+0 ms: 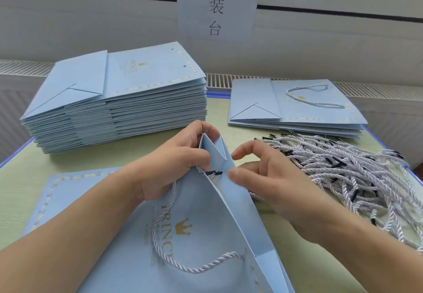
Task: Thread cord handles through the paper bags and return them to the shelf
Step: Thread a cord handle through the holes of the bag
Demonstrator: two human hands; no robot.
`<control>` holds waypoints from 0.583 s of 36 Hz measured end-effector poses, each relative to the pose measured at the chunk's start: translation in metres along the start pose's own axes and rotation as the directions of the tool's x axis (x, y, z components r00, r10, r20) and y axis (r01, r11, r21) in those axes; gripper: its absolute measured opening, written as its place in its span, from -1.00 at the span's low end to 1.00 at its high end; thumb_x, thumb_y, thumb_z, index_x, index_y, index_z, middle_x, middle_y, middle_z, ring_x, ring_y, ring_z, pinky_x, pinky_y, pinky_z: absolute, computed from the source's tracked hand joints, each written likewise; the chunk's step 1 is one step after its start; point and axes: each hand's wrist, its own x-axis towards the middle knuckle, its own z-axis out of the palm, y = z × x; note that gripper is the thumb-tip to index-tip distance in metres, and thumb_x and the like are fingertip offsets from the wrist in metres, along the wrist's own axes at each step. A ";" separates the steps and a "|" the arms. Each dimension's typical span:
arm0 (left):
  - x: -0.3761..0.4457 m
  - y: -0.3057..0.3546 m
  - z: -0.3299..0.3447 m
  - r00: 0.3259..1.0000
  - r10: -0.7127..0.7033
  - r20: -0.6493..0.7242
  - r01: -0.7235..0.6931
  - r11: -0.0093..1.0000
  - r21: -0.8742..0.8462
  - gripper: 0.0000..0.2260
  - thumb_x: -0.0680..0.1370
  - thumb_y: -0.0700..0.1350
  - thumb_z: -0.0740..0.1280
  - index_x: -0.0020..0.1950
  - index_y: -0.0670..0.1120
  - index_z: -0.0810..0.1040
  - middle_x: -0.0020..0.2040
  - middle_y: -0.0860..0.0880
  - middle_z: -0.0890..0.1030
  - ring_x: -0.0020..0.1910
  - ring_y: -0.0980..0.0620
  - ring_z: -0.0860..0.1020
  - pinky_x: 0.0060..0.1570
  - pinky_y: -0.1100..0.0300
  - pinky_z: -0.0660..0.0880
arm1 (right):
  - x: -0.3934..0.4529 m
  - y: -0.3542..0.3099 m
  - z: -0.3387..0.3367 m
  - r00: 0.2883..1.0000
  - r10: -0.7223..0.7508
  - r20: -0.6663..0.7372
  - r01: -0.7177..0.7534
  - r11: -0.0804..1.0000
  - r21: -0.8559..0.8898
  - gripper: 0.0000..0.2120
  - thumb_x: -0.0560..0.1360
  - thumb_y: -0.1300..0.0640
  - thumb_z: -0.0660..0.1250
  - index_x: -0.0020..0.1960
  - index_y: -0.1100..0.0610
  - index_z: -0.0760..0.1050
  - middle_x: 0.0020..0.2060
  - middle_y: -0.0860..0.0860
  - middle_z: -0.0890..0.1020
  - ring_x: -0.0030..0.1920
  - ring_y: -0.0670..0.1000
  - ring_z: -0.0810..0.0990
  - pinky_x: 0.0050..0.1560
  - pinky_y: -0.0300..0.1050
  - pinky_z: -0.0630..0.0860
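Nearest me lies the bag [201,235], pale blue with a gold crown, its mouth lifted and spread between my hands; one cord [160,235] already loops across its near face, and a dark tip [211,173] shows at the hole by the rim. Left hand [174,162] pinches the raised gusset fold at the mouth; right hand [263,173] sits against the far panel, thumb pressing the paper, fingers loosely curled over it; whether they hold a cord end I cannot tell.

By my judgement the job is barely begun: a tall stack [119,105] of bags without handles waits at the left rear; a short pile [297,107] at the right rear, its top one with a cord fitted, looks finished; this bag seems half done, its second side left to thread; none has reached a shelf, and no shelf is in view. Loose cords [343,171] lie heaped just right of my right hand.

All rests on a light green table [27,189] with a blue edge; behind it run pale wall panels, low grilles, and a paper sign [217,6] with printed characters.
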 end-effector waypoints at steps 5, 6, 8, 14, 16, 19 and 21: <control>0.000 0.000 -0.001 1.000 -0.016 0.001 0.016 1.000 0.004 -0.55 0.21 -0.28 0.22 0.08 -0.04 0.44 -0.16 -0.14 0.48 -0.36 -0.05 0.48 -0.38 0.18 0.46 | 0.001 0.010 0.010 0.939 -0.324 -0.119 0.237 0.856 -0.460 -0.76 0.43 0.20 0.31 -0.01 -0.05 0.33 -0.33 -0.02 0.65 -0.38 0.00 0.51 -0.26 -0.04 0.50; 0.001 0.000 0.000 1.000 -0.015 0.001 0.015 1.000 0.004 -0.55 0.21 -0.29 0.22 0.08 -0.04 0.44 -0.18 -0.14 0.48 -0.36 -0.05 0.48 -0.38 0.18 0.46 | 0.002 0.012 0.010 0.925 -0.363 -0.112 0.252 0.806 -0.536 -0.81 0.40 0.13 0.29 -0.04 -0.07 0.37 -0.35 -0.04 0.62 -0.38 -0.03 0.50 -0.27 -0.05 0.50; 0.001 0.000 0.000 1.000 -0.012 -0.004 0.012 1.000 0.009 -0.55 0.20 -0.29 0.21 0.07 -0.04 0.45 -0.19 -0.14 0.49 -0.36 -0.04 0.48 -0.37 0.18 0.45 | 0.004 0.012 0.008 0.920 -0.376 -0.110 0.244 0.769 -0.591 -0.84 0.37 0.08 0.26 -0.07 -0.09 0.50 -0.35 -0.03 0.59 -0.36 -0.05 0.48 -0.26 -0.08 0.50; 0.001 -0.001 0.002 1.000 -0.007 0.000 0.007 1.000 0.027 -0.57 0.20 -0.28 0.22 0.04 -0.06 0.47 -0.21 -0.12 0.49 -0.34 -0.03 0.45 -0.36 0.19 0.42 | 0.013 0.010 0.006 0.942 -0.327 -0.074 0.203 0.732 -0.650 -0.92 0.43 0.10 0.43 -0.18 -0.08 0.66 -0.14 -0.15 0.50 -0.11 -0.09 0.48 -0.08 -0.10 0.44; 0.001 -0.001 0.003 1.000 0.005 -0.002 -0.005 1.000 0.030 -0.58 0.19 -0.28 0.22 0.03 -0.07 0.48 -0.21 -0.12 0.50 -0.32 -0.03 0.46 -0.34 0.18 0.41 | 0.017 0.013 0.007 0.934 -0.353 -0.064 0.211 0.687 -0.696 -0.94 0.43 0.10 0.43 -0.17 -0.05 0.65 -0.06 -0.15 0.41 0.00 -0.11 0.42 0.03 -0.11 0.39; 0.001 -0.002 0.003 1.000 0.016 -0.017 -0.016 0.999 0.031 -0.57 0.19 -0.27 0.22 0.04 -0.07 0.48 -0.18 -0.13 0.52 -0.29 -0.02 0.46 -0.30 0.16 0.42 | 0.020 0.021 0.007 0.894 -0.443 -0.067 0.276 0.663 -0.696 -0.95 0.41 0.07 0.36 -0.20 -0.02 0.59 -0.01 -0.11 0.42 0.10 -0.06 0.39 0.13 -0.24 0.31; 0.002 -0.002 0.003 0.999 0.015 -0.030 -0.014 0.999 0.034 -0.56 0.19 -0.26 0.22 0.06 -0.07 0.48 -0.19 -0.12 0.51 -0.29 -0.01 0.46 -0.31 0.17 0.42 | 0.020 0.022 0.007 0.863 -0.486 -0.136 0.307 0.719 -0.624 -0.91 0.38 0.07 0.31 -0.25 -0.12 0.48 -0.01 -0.16 0.42 0.13 -0.10 0.39 0.12 -0.42 0.23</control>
